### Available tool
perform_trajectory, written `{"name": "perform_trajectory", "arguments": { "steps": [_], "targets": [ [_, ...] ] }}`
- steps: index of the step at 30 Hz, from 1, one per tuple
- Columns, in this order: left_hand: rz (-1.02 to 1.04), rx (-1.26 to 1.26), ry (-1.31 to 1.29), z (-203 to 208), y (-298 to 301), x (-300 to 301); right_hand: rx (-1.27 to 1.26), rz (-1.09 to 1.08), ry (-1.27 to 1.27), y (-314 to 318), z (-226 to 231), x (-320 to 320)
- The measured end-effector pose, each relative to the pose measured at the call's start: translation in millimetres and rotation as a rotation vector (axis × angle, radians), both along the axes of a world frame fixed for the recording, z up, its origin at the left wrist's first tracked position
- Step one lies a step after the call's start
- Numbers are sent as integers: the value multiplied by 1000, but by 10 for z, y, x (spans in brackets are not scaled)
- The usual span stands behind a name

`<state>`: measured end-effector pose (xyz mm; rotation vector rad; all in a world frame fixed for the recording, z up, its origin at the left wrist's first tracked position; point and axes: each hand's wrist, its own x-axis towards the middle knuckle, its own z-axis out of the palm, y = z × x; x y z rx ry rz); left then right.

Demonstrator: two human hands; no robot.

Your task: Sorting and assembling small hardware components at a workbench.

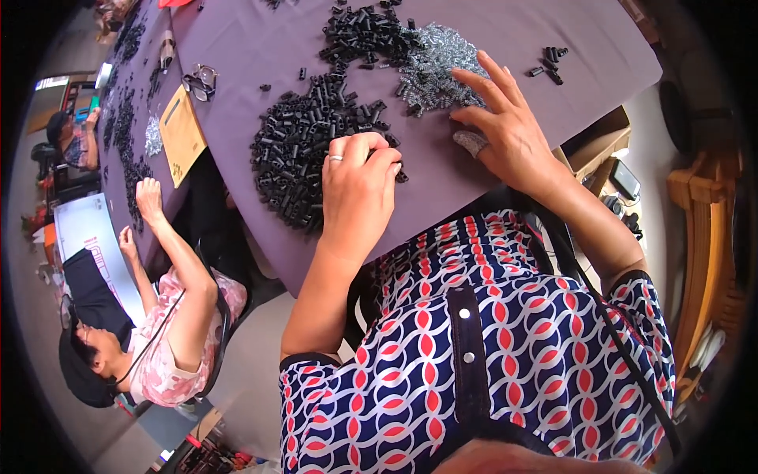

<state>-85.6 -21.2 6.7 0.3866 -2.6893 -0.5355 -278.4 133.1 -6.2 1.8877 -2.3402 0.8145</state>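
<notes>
My left hand (357,180), with a ring on one finger, is curled at the right edge of a large heap of small black tubular plastic parts (296,150). Its thumb and fingertips are pinched together, and a black part (402,175) shows just beneath them; most of it is hidden. My right hand (509,134) reaches over the near right side of a pile of small silver metal springs (438,67). Its fingers are stretched out and apart, and a grey cover (470,143) wraps the thumb. No held spring can be made out.
Another black heap (363,35) touches the springs at the back. A few black parts (550,65) lie far right on the purple cloth (584,103). Left are eyeglasses (201,81) and a yellow envelope (181,130). A co-worker (170,332) sits at left; a cardboard box (596,142) stands below the right edge.
</notes>
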Motion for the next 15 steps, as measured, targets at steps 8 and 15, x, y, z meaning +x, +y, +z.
{"name": "perform_trajectory", "arguments": {
  "steps": [8,15],
  "targets": [
    [-29,-54,-23,24,34,73,46,-1,8,-53,21,43],
    [-53,-112,-25,26,-12,-4,67,-9,13,-42,-4,43]
  ]
}}
